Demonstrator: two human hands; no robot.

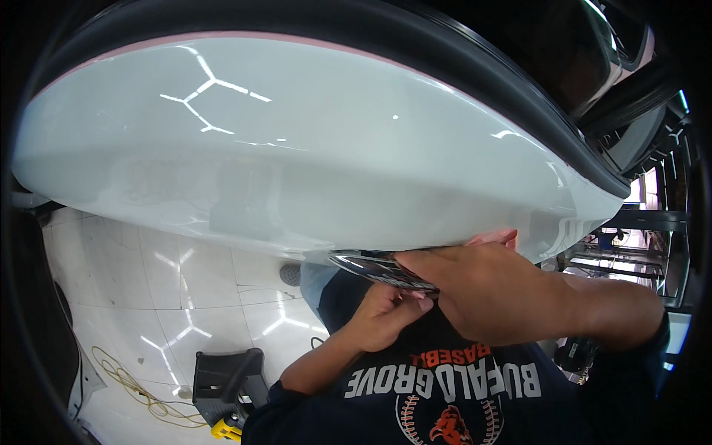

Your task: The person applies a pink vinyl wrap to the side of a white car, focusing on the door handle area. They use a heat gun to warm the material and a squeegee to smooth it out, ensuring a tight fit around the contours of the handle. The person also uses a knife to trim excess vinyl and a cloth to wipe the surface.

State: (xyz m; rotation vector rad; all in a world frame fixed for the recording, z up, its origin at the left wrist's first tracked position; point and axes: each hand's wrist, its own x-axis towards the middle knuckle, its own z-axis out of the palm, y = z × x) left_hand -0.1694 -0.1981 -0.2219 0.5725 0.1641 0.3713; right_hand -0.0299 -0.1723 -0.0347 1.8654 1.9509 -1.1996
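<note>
A glossy black elongated piece (382, 268) with a rounded, reflective end sits low against the side of a white car panel (326, 185). Whether it is fixed to the panel or loose I cannot tell. My left hand (389, 317) is closed on its lower edge, thumb and fingers pinched together. From the right, my right hand (493, 293) comes over its other end, fingers bent round it, and hides that part. Something pinkish (495, 237) shows just beyond my right knuckles, its kind unclear.
Black trim (311, 30) runs along the panel's top edge. On the tiled floor (200, 297), a black step stool (226, 374) stands at lower left. Beside it lie a loose yellow cord (141, 393) and a yellow-and-black tool (226, 429). A black cylindrical item (576, 354) is under my right forearm.
</note>
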